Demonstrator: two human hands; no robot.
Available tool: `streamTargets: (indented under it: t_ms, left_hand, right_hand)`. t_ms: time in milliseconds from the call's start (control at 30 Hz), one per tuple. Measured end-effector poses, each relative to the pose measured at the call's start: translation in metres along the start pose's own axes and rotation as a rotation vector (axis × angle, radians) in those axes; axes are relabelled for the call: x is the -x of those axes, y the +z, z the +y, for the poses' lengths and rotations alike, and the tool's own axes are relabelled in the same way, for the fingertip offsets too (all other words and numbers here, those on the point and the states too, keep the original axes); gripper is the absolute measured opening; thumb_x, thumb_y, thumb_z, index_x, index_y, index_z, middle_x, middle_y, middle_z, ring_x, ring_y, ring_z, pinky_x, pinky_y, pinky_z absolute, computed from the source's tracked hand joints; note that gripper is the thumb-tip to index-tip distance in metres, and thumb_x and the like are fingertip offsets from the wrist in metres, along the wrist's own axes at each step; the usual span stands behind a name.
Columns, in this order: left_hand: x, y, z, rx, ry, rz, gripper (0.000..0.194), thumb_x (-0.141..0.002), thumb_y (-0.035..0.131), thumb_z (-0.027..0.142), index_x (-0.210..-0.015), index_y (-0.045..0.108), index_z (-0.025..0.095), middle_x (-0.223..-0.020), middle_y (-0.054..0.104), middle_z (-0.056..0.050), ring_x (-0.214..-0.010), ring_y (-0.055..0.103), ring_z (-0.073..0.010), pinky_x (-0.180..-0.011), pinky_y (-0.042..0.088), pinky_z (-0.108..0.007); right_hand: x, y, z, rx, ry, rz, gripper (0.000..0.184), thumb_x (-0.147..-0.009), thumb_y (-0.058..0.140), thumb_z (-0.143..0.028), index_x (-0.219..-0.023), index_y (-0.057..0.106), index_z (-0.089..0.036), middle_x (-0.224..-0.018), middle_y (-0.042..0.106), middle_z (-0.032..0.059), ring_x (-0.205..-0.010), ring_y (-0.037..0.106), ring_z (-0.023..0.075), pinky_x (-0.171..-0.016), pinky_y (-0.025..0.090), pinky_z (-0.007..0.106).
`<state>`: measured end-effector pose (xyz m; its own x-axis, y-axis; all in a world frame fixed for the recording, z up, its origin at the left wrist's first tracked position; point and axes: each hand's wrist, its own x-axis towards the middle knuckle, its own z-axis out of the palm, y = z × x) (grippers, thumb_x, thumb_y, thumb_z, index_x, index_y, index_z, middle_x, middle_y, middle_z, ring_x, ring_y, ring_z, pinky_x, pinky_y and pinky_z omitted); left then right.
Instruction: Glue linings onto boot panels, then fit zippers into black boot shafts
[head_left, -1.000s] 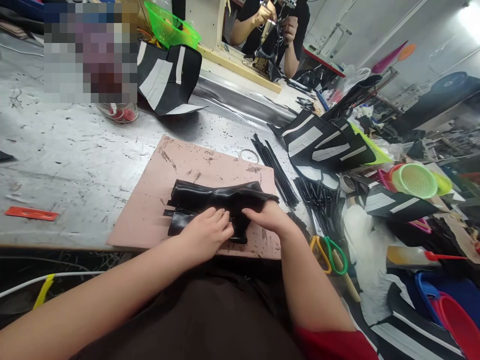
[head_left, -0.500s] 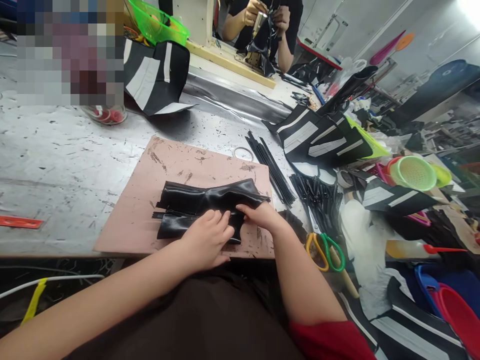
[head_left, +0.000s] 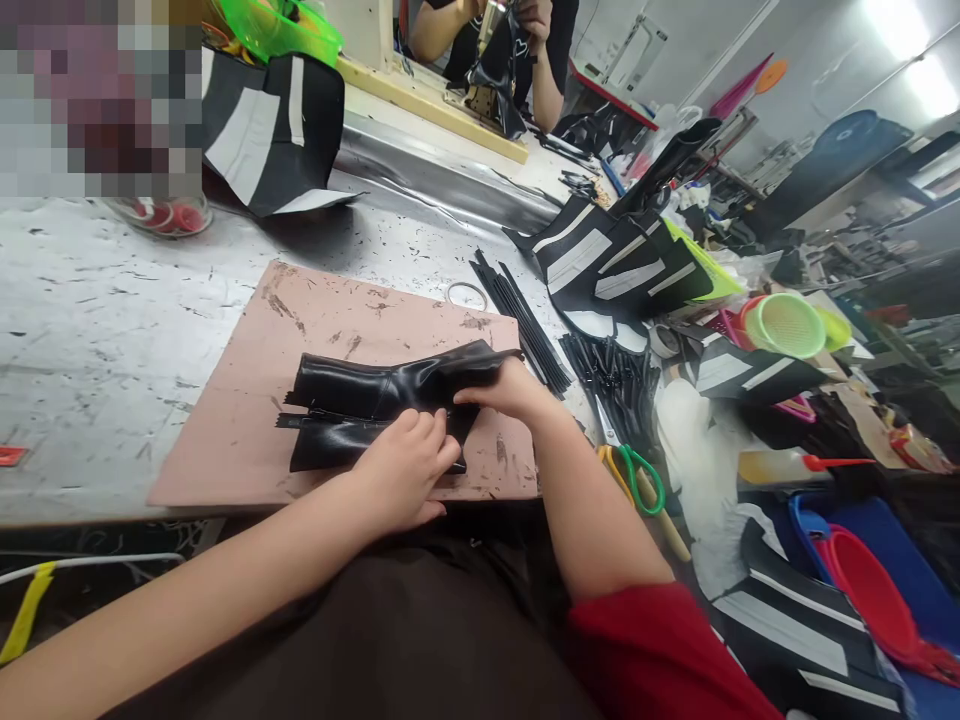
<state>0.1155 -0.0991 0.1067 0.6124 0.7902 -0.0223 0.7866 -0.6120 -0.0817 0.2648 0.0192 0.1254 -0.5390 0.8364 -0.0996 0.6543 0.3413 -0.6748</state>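
A black, shiny leather piece [head_left: 349, 385] with a zipper [head_left: 300, 421] between its two flaps lies on a pinkish board [head_left: 217, 440]. My left hand [head_left: 409, 465] is bent over the near flap, its fingers together and pressed on the leather close to the zipper. The far flap's right end is in my right hand [head_left: 510, 390], thumb on the near side and the other fingers largely hidden behind the leather. That end is raised a little off the board.
Right of the board lie black strips [head_left: 525, 325], a bundle of zippers [head_left: 611, 375] and scissors [head_left: 630, 470] with yellow and green handles. Black panels with white strips [head_left: 600, 265] stand behind. Across the table, a person's hands [head_left: 534, 20] work at a sewing machine.
My right hand has moved slightly away from me, lifting and turning the leather's right end. My left hand stays on the near flap. The whole view has shifted a little.
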Motion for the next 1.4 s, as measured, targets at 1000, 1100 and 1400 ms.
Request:
streamTargets:
  t_ms: [1000,1100,1400]
  left_hand:
    - [0.019,0.009,-0.005,0.076,-0.056,0.284,0.042,-0.074,0.06,0.043,-0.101,0.06,0.011,-0.124,0.052,-0.019,-0.107,0.053,-0.0278,-0.085,0.042,-0.037]
    - [0.046,0.01,-0.014,0.05,-0.063,0.435,0.027,-0.081,0.052,0.029,-0.101,0.06,0.012,-0.118,0.058,-0.013,-0.108,0.053,-0.0232,-0.092,0.039,-0.035]
    - [0.078,0.017,-0.018,-0.046,-0.116,0.587,0.029,-0.085,0.035,0.007,-0.098,0.062,0.008,-0.093,0.066,-0.011,-0.082,0.059,-0.0192,-0.071,0.047,-0.032]
  right_hand:
    - [0.01,-0.035,0.07,-0.019,0.582,0.04,0.026,-0.064,0.069,-0.024,-0.086,0.057,-0.015,-0.064,0.06,-0.0011,-0.057,0.054,0.011,-0.051,0.039,0.021]
    - [0.013,-0.032,0.066,-0.071,0.579,0.072,0.013,-0.062,0.068,-0.022,-0.067,0.057,-0.015,-0.056,0.056,-0.0027,-0.051,0.05,0.0096,-0.047,0.035,0.02]
    - [0.031,-0.024,0.052,-0.116,0.571,0.552,0.024,-0.075,0.049,-0.036,-0.059,0.04,-0.021,-0.046,0.045,-0.0056,-0.045,0.047,0.011,-0.046,0.036,0.023]
